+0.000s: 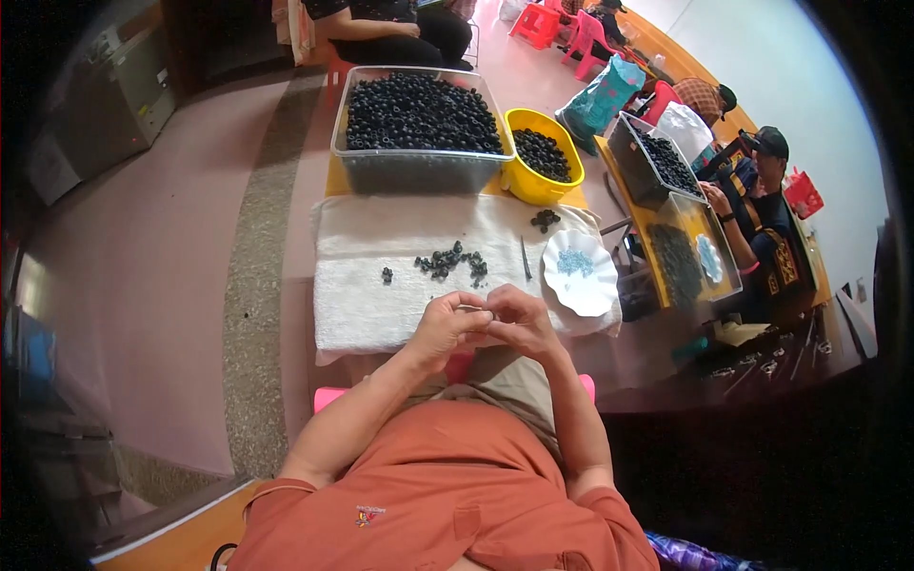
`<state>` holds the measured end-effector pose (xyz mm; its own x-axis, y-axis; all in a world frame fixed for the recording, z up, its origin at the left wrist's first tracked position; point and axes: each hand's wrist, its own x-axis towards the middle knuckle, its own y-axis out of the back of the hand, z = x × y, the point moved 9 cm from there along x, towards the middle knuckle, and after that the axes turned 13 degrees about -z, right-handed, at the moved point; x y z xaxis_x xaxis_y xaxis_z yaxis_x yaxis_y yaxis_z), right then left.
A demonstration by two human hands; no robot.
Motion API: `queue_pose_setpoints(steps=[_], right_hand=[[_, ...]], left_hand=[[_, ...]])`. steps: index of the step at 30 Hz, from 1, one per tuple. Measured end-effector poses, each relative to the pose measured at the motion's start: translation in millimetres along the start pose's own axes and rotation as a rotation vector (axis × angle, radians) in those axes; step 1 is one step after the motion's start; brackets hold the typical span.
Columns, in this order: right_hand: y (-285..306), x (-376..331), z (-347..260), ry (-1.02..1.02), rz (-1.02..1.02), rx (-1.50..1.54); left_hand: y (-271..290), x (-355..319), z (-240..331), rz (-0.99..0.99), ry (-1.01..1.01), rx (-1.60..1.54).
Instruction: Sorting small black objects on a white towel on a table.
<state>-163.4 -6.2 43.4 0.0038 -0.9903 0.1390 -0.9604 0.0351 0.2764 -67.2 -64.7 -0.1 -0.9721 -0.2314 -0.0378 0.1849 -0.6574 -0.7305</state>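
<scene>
My left hand [441,328] and my right hand [526,324] meet fingertip to fingertip over the near edge of a white towel [357,309]. Both are closed in a pinch, and what sits between the fingers is too small and covered to make out. Just beyond them lies a loose heap of small black round pieces [447,262]. A single little cluster [387,276] is set apart on the left, another cluster [545,220] at the far right. Beside my right hand are a thin dark pointed tool [526,258] and a white scalloped plate [595,297] with tiny light-blue bits [575,262].
Behind the towel stand a large clear bin [419,176] full of black pieces and a yellow tub [535,189] with more. To the right, a person [762,205] in a dark cap works at another table with similar bins [647,181]. Someone sits opposite [390,29].
</scene>
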Motion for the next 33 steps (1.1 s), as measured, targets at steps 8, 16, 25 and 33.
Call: queue_pose_setpoints(steps=[8, 16, 25, 33], right_hand=[[0.0, -2.4, -2.8, -0.032, 0.018, -0.001], [-3.4, -7.8, -25.4, 0.020, -0.108, -0.243], [4.1, -15.3, -17.2, 0.034, 0.074, -0.067], [-0.9, -12.5, -36.7, 0.145, 0.153, -0.320]], left_hand=[[1.7, 0.7, -2.2, 0.012, 0.013, 0.014], [-1.7, -1.1, -11.0, 0.003, 0.072, -0.033], [3.2, -0.1, -14.8, 0.045, 0.075, -0.084], [9.4, 0.0, -16.7, 0.083, 0.073, -0.134]])
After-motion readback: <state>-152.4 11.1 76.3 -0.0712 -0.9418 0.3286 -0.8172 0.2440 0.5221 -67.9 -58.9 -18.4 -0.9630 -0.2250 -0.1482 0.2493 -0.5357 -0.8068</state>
